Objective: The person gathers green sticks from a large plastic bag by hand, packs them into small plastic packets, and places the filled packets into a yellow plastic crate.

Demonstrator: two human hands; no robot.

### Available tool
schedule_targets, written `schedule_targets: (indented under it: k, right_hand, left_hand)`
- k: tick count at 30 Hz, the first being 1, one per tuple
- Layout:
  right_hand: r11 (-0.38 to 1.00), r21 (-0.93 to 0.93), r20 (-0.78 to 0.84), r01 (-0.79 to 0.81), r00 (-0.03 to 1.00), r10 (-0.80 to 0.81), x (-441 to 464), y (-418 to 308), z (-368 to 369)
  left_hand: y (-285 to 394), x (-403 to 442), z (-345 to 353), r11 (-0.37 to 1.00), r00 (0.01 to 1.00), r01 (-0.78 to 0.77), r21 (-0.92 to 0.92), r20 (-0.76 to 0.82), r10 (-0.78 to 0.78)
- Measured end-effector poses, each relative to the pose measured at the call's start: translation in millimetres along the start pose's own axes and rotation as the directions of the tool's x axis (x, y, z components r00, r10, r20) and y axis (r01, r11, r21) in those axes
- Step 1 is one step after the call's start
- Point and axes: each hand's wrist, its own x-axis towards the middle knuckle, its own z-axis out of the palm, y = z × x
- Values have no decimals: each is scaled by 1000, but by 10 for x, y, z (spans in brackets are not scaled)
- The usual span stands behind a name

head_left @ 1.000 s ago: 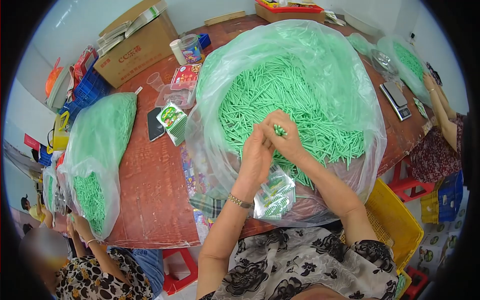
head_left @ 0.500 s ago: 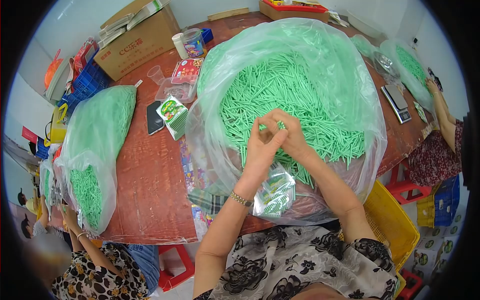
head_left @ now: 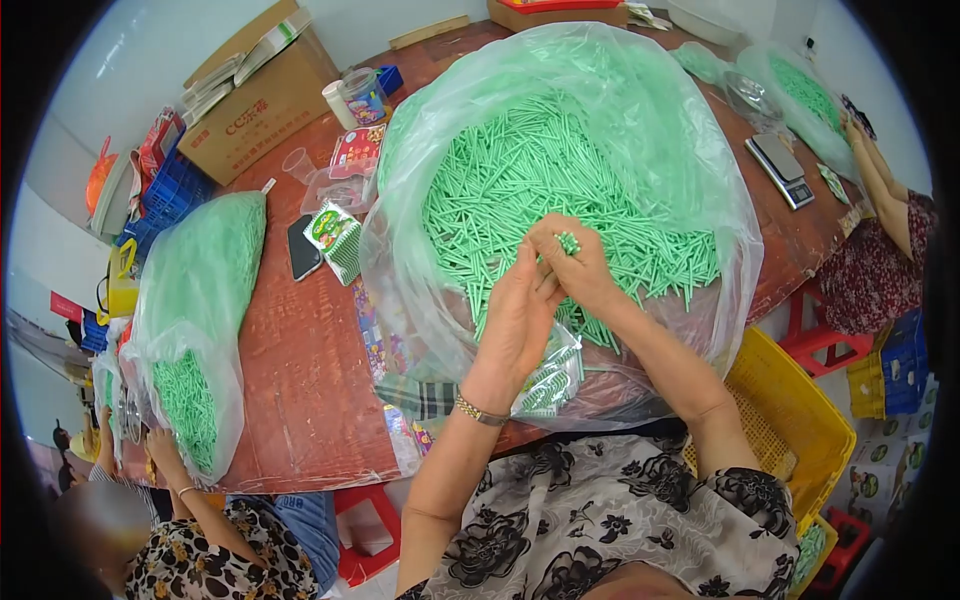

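Observation:
My right hand is closed around a small bundle of green sticks, whose ends show at the top of the fist. Against it from the left rests my left hand, a watch on its wrist; its fingertips meet the right hand, and whatever they grip is hidden. Both hands are above a big open plastic bag full of loose green sticks. Below the hands, partly behind my left wrist, lie silver-and-green packets.
Left are another bag of sticks, a phone, a green packet and a co-worker's hands. A carton stands behind. Right are a scale, another person's arm and a yellow crate.
The bundle's ends show more fully now than half a second ago, and my left thumb has moved off the right hand's front. The view has shifted slightly.

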Motion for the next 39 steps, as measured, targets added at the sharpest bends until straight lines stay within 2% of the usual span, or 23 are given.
schedule_targets:
  k: [1,3,7,9,13,16,17,18,19,20,22,23,24,26,27,29,31,33,34,35,36,38,39]
  right_hand:
    - [1000,2,-6,0,1000,0,-18,-6,-21]
    - [959,-222,124,175,981,-150,-29,-14,-75]
    - [924,-319,158,210,973,-167,-83,-57,-52]
    - [864,-369,173,343,938,-299,-98,-8,-5]
    - [770,-467,291,435,898,-331,-213,-72,65]
    - [742,-454,326,494,867,-378,-242,-196,18]
    - [742,-471,257,477,879,-402,-258,-147,-27]
    - [805,-526,170,273,962,-215,-300,-205,-67]
    - [825,-563,72,54,997,-16,-349,-261,-112]
    - [800,-600,93,-11,992,83,-371,-159,-204]
    - [714,-699,144,-44,969,200,-473,-182,-236]
    - [612,-789,180,-55,932,315,-523,-198,-237]
    - [613,-788,179,-57,932,316,-564,-159,-227]
    - [557,-831,188,-1,941,282,-624,-39,-193]
    - [561,-828,190,2,942,277,-627,-36,-199]
    - [686,-727,205,-32,943,261,-622,-26,-253]
    - [717,-697,223,18,956,192,-648,-9,-313]
    - [762,-638,249,117,967,60,-654,-23,-353]
    - [804,-595,193,-11,969,155,-631,-116,-388]
    - [803,-596,191,-6,970,149,-605,-178,-398]
    - [879,-468,124,-92,978,168,-587,-226,-392]
    - [951,-234,31,-204,976,217,-593,-270,-323]
    - [964,-171,10,-204,978,209,-608,-223,-278]
  left_hand:
    - [-7,-21,16,999,1000,-21,29,7,21]
    - [-11,-64,22,997,999,-42,63,15,42]
    - [-7,-192,-19,994,1000,-2,112,24,-1]
    - [-31,-238,-27,991,1000,7,132,2,-7]
    - [-108,-230,-53,987,973,7,158,-230,30]
    - [-73,-293,-96,930,954,-50,363,-259,153]
    - [24,-356,-97,895,954,-49,443,-243,173]
    - [104,-427,-133,855,956,-43,517,-229,186]
    - [122,-483,-172,751,915,-109,651,-230,332]
    - [158,-559,-234,754,915,-97,649,-240,324]
    - [210,-732,-341,276,924,-88,957,-25,381]
    - [125,-787,-357,246,918,-54,968,-49,394]
    - [50,-814,-404,244,918,-53,968,-49,392]
    - [-72,-846,-494,-82,888,-204,976,219,404]
    - [-118,-860,-483,-172,868,-212,962,266,419]
    - [-143,-899,-514,-187,875,-208,960,268,404]
    - [-118,-902,-489,-228,862,-220,948,299,410]
    - [-57,-872,-552,-199,853,-246,949,309,420]
    - [-33,-844,-568,-168,846,-268,949,315,430]
    - [-26,-813,-534,-65,832,-198,978,202,516]
    - [-27,-764,-496,-68,831,-202,977,208,516]
    - [-50,-607,-380,431,830,-118,894,-149,537]
    - [-64,-535,-203,697,855,-89,711,-304,419]
